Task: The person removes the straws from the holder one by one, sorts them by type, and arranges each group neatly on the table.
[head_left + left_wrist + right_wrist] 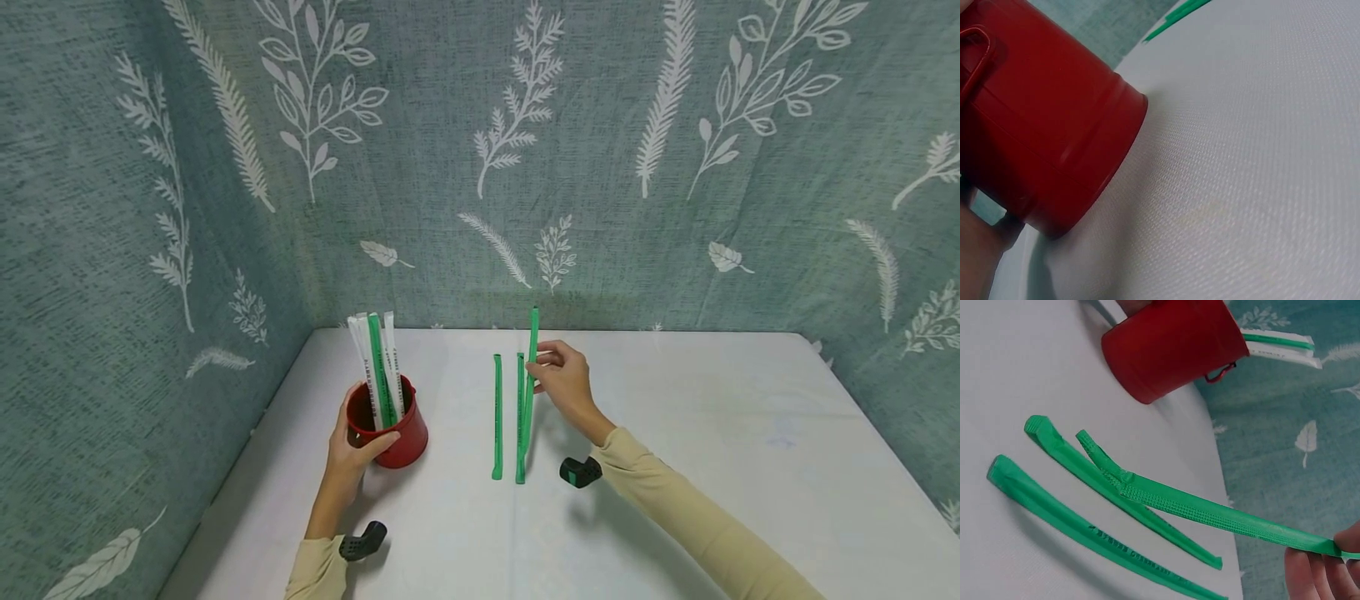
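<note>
Leaf-print cloth (442,175) backs white woven-textured bench (720,400), left hand (348,454) gripping smooth red bucket (411,435), right hand (567,383) pinching slim bent-ended green straw (1222,514).

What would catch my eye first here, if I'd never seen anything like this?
Probably the red bucket on the left of the white table, gripped by the left hand, with white sticks and a green one poking out. Next, the bright green stick pinched in the right hand, just right of two green sticks lying mid-table.
</note>
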